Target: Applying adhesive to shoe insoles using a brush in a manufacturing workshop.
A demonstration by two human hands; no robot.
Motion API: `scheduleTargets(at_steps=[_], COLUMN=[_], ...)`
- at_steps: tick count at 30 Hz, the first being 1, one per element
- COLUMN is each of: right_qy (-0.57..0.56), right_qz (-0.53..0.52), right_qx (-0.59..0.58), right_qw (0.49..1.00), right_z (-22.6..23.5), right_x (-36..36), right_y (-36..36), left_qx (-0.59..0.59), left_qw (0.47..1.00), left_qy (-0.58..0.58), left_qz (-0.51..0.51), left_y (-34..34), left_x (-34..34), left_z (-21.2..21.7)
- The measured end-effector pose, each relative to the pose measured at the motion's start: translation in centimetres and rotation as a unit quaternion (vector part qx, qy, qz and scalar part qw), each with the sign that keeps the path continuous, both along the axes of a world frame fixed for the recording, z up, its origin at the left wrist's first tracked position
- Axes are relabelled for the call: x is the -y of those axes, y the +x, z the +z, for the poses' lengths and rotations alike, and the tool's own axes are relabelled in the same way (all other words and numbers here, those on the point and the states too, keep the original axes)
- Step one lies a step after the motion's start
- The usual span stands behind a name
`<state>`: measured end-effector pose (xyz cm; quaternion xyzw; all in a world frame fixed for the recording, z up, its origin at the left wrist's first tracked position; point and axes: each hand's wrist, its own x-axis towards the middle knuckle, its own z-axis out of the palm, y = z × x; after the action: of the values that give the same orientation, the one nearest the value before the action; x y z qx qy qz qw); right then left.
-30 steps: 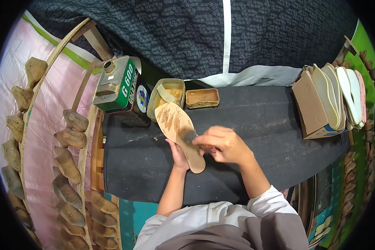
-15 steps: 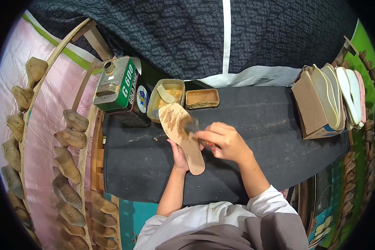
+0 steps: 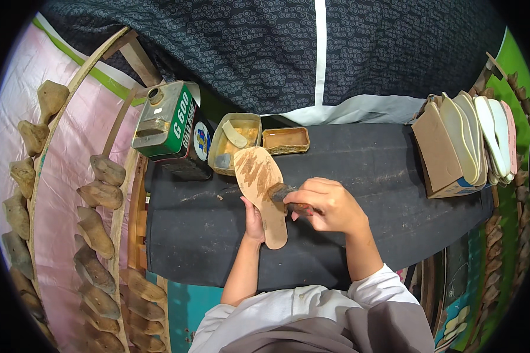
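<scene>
A tan shoe insole (image 3: 271, 215) lies across my left hand (image 3: 253, 222), which grips it from beneath near its narrow middle. Brown wet-looking streaks cover its wide far end. Closed round a brush (image 3: 280, 192) with a dark, stained head, my right hand (image 3: 330, 206) is at the insole's right edge. The brush head touches the insole just below the streaks. Beyond the insole stand a pale open tub (image 3: 221, 138) with a scraper-like piece in it and a small shallow brown tray (image 3: 285, 141).
A green and black metal can (image 3: 174, 132) stands at the table's left. To the right, a cardboard box (image 3: 439, 156) holds several upright insoles (image 3: 462, 138). Racks of wooden shoe lasts (image 3: 100, 194) line the left side. Dark cloth covers the table (image 3: 365, 223).
My right hand has moved slightly right and nearer me, bringing the brush down from the streaked end toward the insole's middle. The insole has turned a little more upright.
</scene>
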<state>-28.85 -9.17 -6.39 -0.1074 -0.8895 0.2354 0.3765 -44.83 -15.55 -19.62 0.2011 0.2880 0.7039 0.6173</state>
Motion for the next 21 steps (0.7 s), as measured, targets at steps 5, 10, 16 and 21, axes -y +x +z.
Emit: scheduleTargets(at_steps=[5,10,16,21], right_qy=[0.063,0.07,0.052,0.077], right_qz=[-0.109,-0.099,-0.076,-0.111], right_qx=[-0.103,-0.078,-0.06,-0.101], right_qw=[0.987,0.99,0.994,0.986], right_z=[0.2,0.3,0.7,0.4], right_x=[-0.5,-0.7,-0.3,-0.4], right_y=[-0.4,0.3,0.7,-0.1], left_qx=[-0.001,-0.047,-0.046,-0.05], left_qw=[0.994,0.996,0.991,0.992], left_qy=[0.043,0.001,0.036,0.026], left_qz=[-0.097,-0.079,-0.123,-0.114], left_y=[0.0,0.5,0.1,0.4], left_x=[0.1,0.2,0.2,0.4], left_z=[-0.6,0.2,-1.0,0.2])
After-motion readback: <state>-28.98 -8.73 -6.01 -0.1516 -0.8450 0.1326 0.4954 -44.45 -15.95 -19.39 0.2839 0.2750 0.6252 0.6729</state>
